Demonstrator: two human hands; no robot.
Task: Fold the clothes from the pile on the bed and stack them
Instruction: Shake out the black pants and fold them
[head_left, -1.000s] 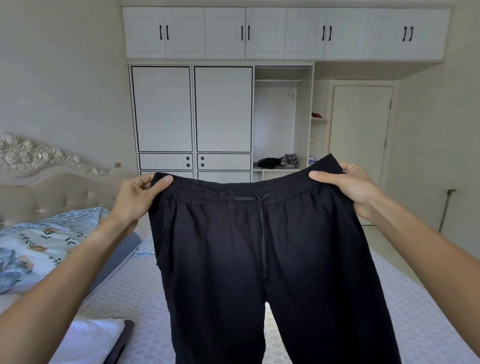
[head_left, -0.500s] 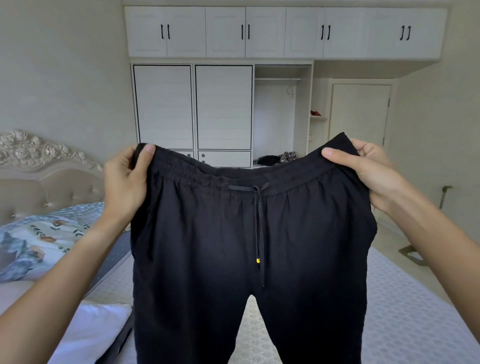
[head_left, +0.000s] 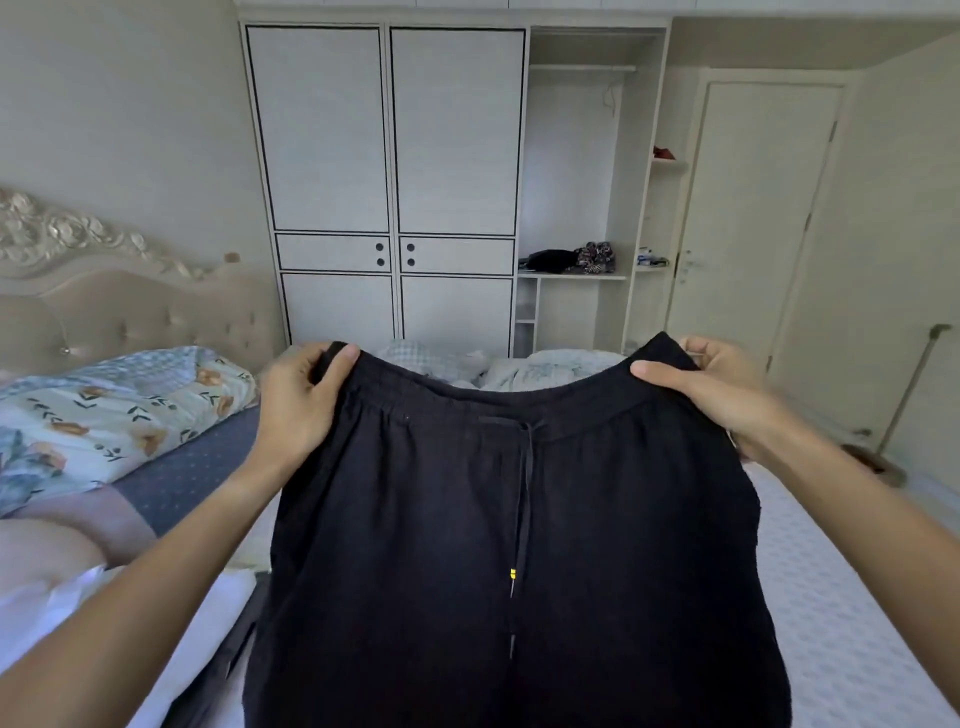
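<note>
Black trousers (head_left: 519, 545) held spread above the bed (head_left: 841, 597); left hand (head_left: 298, 402) and right hand (head_left: 711, 387) pinch the waistband corners. Folding not begun; more clothes lie at the far end.

White wardrobe (head_left: 384, 156) and closed door (head_left: 753, 218) stand behind a tufted headboard (head_left: 130, 312).

A white wardrobe (head_left: 387, 156) stands against the far wall — dark and patterned items (head_left: 571, 258) on its open shelf. A closed door (head_left: 753, 218) stands right; a tufted headboard (head_left: 130, 306) left.
</note>
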